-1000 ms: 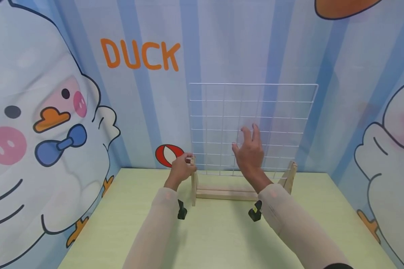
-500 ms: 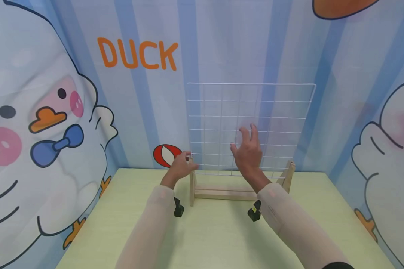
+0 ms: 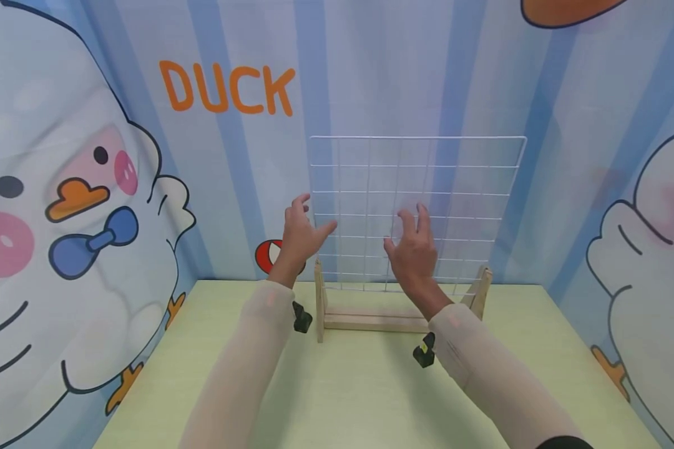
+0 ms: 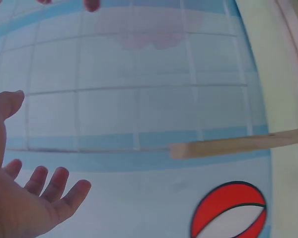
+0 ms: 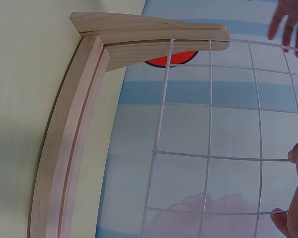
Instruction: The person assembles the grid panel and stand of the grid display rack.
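Observation:
A white wire grid panel (image 3: 418, 136) stands upright in a pale wooden stand (image 3: 371, 322) on the table. My left hand (image 3: 303, 234) is raised at the panel's left edge, above the stand's left end piece (image 4: 228, 145). Its fingers are spread, with the thumb towards the wires, and it holds nothing. In the middle of the grid is my right hand (image 3: 414, 255), fingers apart and slightly bent, palm towards the wires. The right wrist view shows its fingertips (image 5: 280, 220) right at the wires. The right hand partly hides the lower grid in the head view.
A pale yellow table (image 3: 359, 393) lies under the stand. Behind it hangs a striped blue curtain (image 3: 382, 68) with printed ducks and the word DUCK. A black wrist camera (image 3: 301, 318) hangs under the left sleeve, another black camera (image 3: 424, 350) under the right.
My left hand has risen from the top of the stand's left end piece and spread its fingers. The right hand, panel and stand stay where they were.

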Tool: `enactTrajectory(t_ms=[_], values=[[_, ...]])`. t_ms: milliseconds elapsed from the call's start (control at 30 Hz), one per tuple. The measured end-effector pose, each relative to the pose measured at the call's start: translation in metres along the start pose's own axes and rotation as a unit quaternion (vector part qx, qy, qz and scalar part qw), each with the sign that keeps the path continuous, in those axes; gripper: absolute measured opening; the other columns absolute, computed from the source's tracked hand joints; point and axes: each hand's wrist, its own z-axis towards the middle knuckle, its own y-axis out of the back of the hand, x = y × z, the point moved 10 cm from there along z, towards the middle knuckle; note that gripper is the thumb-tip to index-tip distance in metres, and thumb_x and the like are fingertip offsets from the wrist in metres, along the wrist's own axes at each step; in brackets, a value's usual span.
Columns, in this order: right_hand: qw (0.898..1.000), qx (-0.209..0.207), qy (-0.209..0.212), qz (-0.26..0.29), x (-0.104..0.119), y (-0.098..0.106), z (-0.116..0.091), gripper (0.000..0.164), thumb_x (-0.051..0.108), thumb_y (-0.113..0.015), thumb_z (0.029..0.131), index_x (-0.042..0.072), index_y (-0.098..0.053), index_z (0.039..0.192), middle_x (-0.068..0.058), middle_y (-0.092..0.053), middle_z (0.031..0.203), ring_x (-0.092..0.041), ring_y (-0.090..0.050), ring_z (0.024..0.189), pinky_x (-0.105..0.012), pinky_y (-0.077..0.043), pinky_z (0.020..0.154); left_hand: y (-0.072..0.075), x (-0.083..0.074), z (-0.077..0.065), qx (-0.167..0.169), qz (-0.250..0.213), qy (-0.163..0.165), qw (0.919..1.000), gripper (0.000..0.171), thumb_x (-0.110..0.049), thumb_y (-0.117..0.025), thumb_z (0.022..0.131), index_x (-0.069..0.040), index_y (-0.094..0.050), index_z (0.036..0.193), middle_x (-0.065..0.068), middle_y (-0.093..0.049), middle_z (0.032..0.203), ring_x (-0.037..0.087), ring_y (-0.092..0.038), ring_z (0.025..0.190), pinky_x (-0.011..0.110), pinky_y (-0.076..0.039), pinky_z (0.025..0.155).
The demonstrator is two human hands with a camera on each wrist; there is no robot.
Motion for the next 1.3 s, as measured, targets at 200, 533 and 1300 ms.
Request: enactTrajectory(t_ms=[200, 533, 1300], values=[[1.0, 0.007, -0.008, -0.001, -0.001, 0.0, 0.001, 0.055, 0.016, -0.086, 0.081, 0.012, -0.057, 0.127, -0.018, -0.048, 0.151, -0.042, -0.067, 0.111, -0.051, -0.061, 0.075, 0.01, -0.039, 0.006, -0.047, 0.023, -0.033, 0.9981, 0.091, -0.038, -0.076, 0.089, -0.019, -0.021, 0.159, 0.016, -0.041, 0.149, 0.031, -0.046, 0.136, 0.051, -0.053, 0.101], [1.0, 0.013, -0.01, -0.011, -0.001, 0.0, -0.001, 0.053, 0.018, -0.085, 0.082, 0.013, -0.057, 0.127, -0.017, -0.048, 0.151, -0.04, -0.069, 0.106, -0.047, -0.061, 0.069, 0.016, -0.068, 0.009, -0.106, 0.084, -0.026, 0.9905, 0.105, -0.035, -0.082, 0.084, -0.026, -0.011, 0.161, 0.015, -0.038, 0.146, 0.029, -0.056, 0.107, 0.042, -0.056, 0.07], [0.998, 0.057, -0.014, -0.009, -0.005, -0.001, 0.0, 0.062, 0.02, -0.085, 0.081, 0.011, -0.051, 0.133, -0.018, -0.046, 0.148, -0.042, -0.066, 0.101, -0.051, -0.058, 0.065, 0.016, -0.077, 0.01, -0.165, 0.126, -0.044, 0.9773, 0.096, -0.026, -0.08, 0.087, -0.025, -0.016, 0.159, 0.015, -0.046, 0.132, 0.028, -0.057, 0.092, 0.038, -0.058, 0.072]])
